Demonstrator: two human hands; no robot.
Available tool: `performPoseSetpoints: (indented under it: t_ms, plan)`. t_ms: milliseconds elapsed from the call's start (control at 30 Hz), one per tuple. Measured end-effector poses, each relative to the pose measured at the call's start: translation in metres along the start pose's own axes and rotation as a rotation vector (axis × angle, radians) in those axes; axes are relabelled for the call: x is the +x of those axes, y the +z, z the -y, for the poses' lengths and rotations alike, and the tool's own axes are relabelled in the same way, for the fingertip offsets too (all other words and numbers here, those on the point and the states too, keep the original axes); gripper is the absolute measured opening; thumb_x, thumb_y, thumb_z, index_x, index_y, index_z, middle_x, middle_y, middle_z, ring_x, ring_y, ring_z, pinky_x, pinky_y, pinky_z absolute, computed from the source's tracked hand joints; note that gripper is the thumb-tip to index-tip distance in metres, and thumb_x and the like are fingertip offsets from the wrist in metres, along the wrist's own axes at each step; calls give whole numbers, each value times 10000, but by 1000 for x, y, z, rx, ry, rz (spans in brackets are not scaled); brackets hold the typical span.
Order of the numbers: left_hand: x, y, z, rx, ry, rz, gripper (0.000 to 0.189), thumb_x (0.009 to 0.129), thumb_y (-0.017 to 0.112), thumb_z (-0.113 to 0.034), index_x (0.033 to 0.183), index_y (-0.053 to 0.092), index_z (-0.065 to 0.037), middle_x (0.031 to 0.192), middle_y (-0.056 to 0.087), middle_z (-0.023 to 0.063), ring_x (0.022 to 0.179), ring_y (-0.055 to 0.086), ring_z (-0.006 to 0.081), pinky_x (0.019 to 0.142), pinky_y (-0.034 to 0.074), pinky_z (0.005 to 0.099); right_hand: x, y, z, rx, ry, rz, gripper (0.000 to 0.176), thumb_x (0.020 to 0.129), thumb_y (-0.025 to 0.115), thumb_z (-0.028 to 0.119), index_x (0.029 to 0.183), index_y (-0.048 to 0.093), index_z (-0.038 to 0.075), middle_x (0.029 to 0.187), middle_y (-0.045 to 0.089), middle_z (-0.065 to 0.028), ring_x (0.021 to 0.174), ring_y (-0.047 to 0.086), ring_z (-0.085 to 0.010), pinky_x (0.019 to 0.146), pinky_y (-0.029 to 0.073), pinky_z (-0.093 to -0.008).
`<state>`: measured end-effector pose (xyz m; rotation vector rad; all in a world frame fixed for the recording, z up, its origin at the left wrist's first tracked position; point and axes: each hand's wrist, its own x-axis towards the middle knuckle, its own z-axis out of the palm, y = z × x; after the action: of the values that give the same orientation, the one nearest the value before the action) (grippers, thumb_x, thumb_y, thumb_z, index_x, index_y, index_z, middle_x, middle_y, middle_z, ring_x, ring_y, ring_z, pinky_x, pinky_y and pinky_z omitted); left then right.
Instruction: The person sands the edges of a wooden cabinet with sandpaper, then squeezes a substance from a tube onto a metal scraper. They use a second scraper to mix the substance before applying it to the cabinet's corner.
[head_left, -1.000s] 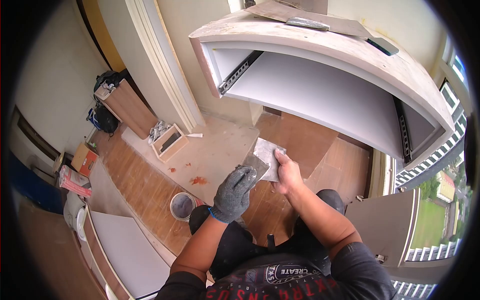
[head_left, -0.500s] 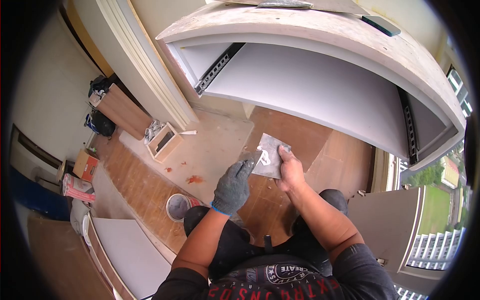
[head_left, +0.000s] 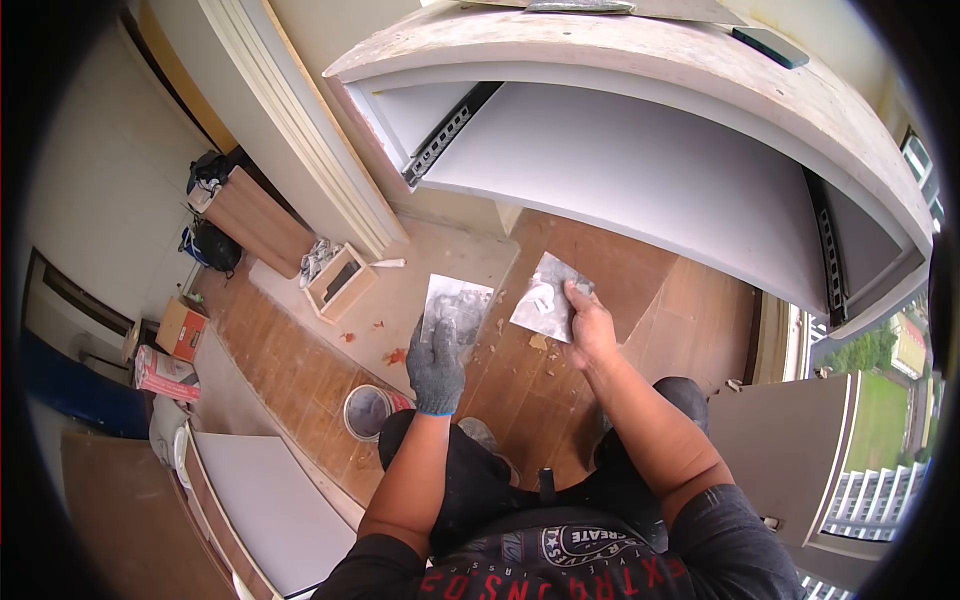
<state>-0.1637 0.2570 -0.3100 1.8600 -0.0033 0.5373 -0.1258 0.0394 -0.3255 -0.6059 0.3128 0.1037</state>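
Note:
My left hand (head_left: pixel 437 372), in a grey knitted glove with a blue cuff edge, is closed on a flat, square putty scraper (head_left: pixel 462 298) smeared with grey and white. My bare right hand (head_left: pixel 591 328) grips a second flat putty scraper (head_left: pixel 553 315) by its right edge, thumb on top. A lump of white putty (head_left: pixel 541 296) sits on that second blade. The two scrapers are held apart, side by side above the floor. Below my left forearm stands an open bucket (head_left: pixel 368 412) of greyish paste.
A curved white cabinet (head_left: pixel 640 150) with black drawer rails (head_left: pixel 455 135) spans the space ahead; a phone-like dark object (head_left: pixel 770 47) lies on top. A small wooden box (head_left: pixel 340 285) stands on the floor at left. A pale panel (head_left: pixel 265 480) is at lower left, and a window is at right.
My left hand has drawn its scraper away to the left, and its blade now lies face up. The right-hand scraper has shifted slightly, its white putty lump now in plain view.

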Motion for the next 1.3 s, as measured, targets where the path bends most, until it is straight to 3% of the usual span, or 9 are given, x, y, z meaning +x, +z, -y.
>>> performPoseSetpoints:
  t_ms: [300,567,633,667,933,1067,1167,1233,1300]
  plan:
    - [-24,14,-17,293,275,309,333,994,542,-224,1216,629,8,1105,657,231,1009,646,401,885,521,432,-8,3,-14,27,35,-72,305,1030,531,172,1306,463,61,1196,631,-97,1070,652,-255,920,555,-476]
    - [-16,15,28,559,599,381,340,937,555,-129,1262,641,-76,1103,661,211,991,653,360,866,541,437,-8,0,-11,-57,-81,-78,312,1010,570,180,1275,514,26,1110,662,-100,973,672,-215,827,574,-397]
    - [-10,9,29,621,538,549,340,923,554,-104,1251,641,-85,1088,664,202,972,652,361,863,542,437,-9,-3,-4,-44,-27,-62,282,1025,536,180,1246,510,7,1078,669,-120,901,701,-243,753,599,-384]
    - [-9,7,33,658,500,681,340,921,549,-94,1250,635,-84,1080,664,200,960,648,371,864,542,437,-6,-7,0,-28,-18,36,273,1035,513,192,1235,536,7,1139,664,-129,1036,676,-251,924,562,-396]
    - [8,1,52,-653,-390,181,344,1002,596,-230,1231,605,26,1085,690,93,982,649,153,864,531,312,-6,-14,-7,-227,348,185,293,1025,531,207,1205,564,-23,1073,700,-132,954,714,-239,854,596,-382]
    - [1,0,31,-98,-375,357,351,994,610,-276,1191,621,14,1074,694,101,978,667,184,847,531,344,-17,-9,-20,-197,328,240,290,991,602,185,1211,568,-1,1054,686,-113,904,690,-210,814,579,-371]
    - [29,-37,47,501,131,324,349,962,647,-296,1131,630,8,1057,710,139,967,692,224,822,535,368,-16,-13,6,-25,233,312,339,1009,567,209,1272,549,-4,1140,692,-113,1000,699,-234,922,566,-378]
    - [53,-79,35,295,-230,122,365,906,705,-290,1099,624,10,1015,719,186,947,706,269,802,544,385,-11,-12,27,-3,154,316,337,1014,555,203,1285,547,3,1149,693,-108,1020,698,-227,929,564,-374]
    - [75,-131,54,277,-217,-27,391,877,730,-273,1118,618,14,991,722,191,923,711,274,794,550,384,-12,-16,36,-25,110,245,314,1021,539,195,1273,554,9,1151,695,-107,1039,696,-221,925,566,-368]
